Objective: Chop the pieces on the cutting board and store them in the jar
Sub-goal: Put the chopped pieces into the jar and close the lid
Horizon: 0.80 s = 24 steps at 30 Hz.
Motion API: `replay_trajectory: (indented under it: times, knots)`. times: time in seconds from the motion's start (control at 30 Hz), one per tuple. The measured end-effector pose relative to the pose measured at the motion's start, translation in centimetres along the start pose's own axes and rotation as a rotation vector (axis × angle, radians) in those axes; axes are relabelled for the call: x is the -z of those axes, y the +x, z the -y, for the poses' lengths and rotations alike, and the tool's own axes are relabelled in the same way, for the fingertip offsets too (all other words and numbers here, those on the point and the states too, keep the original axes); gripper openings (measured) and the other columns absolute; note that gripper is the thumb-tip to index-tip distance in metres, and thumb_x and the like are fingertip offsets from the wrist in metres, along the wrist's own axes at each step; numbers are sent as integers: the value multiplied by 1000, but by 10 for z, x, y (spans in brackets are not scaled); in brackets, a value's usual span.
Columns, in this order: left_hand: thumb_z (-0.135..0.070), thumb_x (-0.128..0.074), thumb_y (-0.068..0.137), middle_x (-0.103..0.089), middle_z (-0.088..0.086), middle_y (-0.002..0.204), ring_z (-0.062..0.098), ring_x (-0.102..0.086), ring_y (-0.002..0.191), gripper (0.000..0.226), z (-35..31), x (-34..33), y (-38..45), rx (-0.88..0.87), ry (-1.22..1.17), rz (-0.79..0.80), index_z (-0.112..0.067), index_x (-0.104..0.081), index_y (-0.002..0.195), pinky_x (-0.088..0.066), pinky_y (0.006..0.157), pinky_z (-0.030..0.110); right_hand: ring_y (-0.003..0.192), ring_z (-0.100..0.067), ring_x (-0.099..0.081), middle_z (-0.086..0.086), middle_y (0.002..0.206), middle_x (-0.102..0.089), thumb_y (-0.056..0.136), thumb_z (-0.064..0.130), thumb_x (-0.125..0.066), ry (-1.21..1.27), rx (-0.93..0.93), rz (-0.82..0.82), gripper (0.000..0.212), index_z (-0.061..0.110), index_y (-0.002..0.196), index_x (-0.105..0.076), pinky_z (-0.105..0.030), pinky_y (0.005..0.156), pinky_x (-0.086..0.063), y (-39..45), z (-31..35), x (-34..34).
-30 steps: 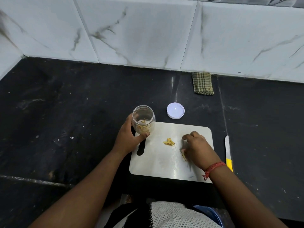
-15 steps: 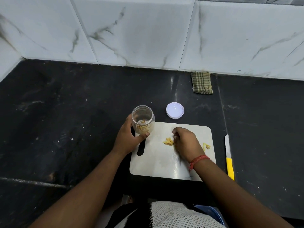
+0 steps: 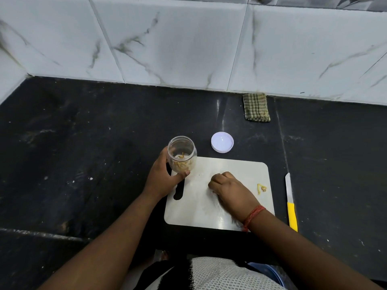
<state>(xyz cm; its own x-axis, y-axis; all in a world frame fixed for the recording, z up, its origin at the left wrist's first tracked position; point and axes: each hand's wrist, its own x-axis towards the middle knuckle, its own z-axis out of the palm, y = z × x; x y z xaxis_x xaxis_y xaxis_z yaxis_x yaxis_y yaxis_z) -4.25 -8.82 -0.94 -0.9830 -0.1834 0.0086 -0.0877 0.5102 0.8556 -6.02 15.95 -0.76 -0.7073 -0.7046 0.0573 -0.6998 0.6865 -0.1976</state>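
My left hand [image 3: 162, 177] grips a small clear jar [image 3: 182, 155] at the far left corner of the white cutting board [image 3: 196, 208]; the jar is open and has yellowish chopped pieces at its bottom. My right hand [image 3: 231, 190] rests on the middle of the board with its fingers curled down onto the surface, and a small pile of pieces is hidden under the fingertips. Two or three more yellowish pieces [image 3: 261, 187] lie loose near the board's right edge, just right of that hand.
The jar's white lid [image 3: 222, 142] lies on the black counter just beyond the board. A yellow-handled knife [image 3: 291, 204] lies along the board's right side. A folded checked cloth [image 3: 256, 107] sits against the marble wall.
My right hand moved left across the board and now covers the small pile in the middle. The pieces near the right edge are uncovered. My left hand stays on the jar.
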Motion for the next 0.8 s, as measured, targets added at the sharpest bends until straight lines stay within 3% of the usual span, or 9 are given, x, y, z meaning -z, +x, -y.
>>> replay_trajectory:
  times: [0.2,0.37,0.5,0.57,0.67,0.8]
  knots:
    - [-43,-85,75,-51,-17,140,6,-49,128,86,0,0,0,4,8,0,-37,-36,144,-46,104,33,69,-21,-49,2,78,-54,66,-7,-69,-15,13,-47,30,18,78,-59,-31,52,-45,10,-3,0]
    - [-44,-85,74,-52,-17,139,6,-50,127,85,1,0,0,0,9,-2,-36,-37,144,-46,104,33,71,-26,-54,-4,80,-60,75,-1,-62,98,37,-21,15,12,83,-64,-34,58,-48,15,-12,3]
    - [-43,-85,75,-51,-25,135,-1,-49,125,82,0,0,0,-9,0,-1,-41,-37,142,-45,103,29,71,-8,-58,0,78,-66,79,-2,-66,675,-394,-75,20,18,80,-70,-23,69,-47,15,-16,11]
    - [-44,-85,75,-50,-27,134,-1,-49,125,82,0,1,0,-9,0,-3,-42,-37,141,-45,103,29,71,-10,-59,-8,77,-68,81,-4,-68,1063,-617,-98,22,17,79,-72,-24,70,-47,15,-20,13]
    - [-47,-84,75,-51,-24,136,2,-49,126,83,0,0,0,-7,4,-2,-42,-36,142,-45,103,31,79,-25,-62,-14,80,-69,84,-8,-67,1477,-745,-146,18,9,82,-72,-29,74,-52,16,-22,21]
    - [-51,-83,74,-52,-21,138,3,-50,127,84,0,0,0,-7,3,-1,-40,-37,142,-46,104,32,69,-14,-67,-8,77,-71,88,-10,-61,1758,-760,-233,13,1,84,-66,-18,67,-57,33,-10,54]
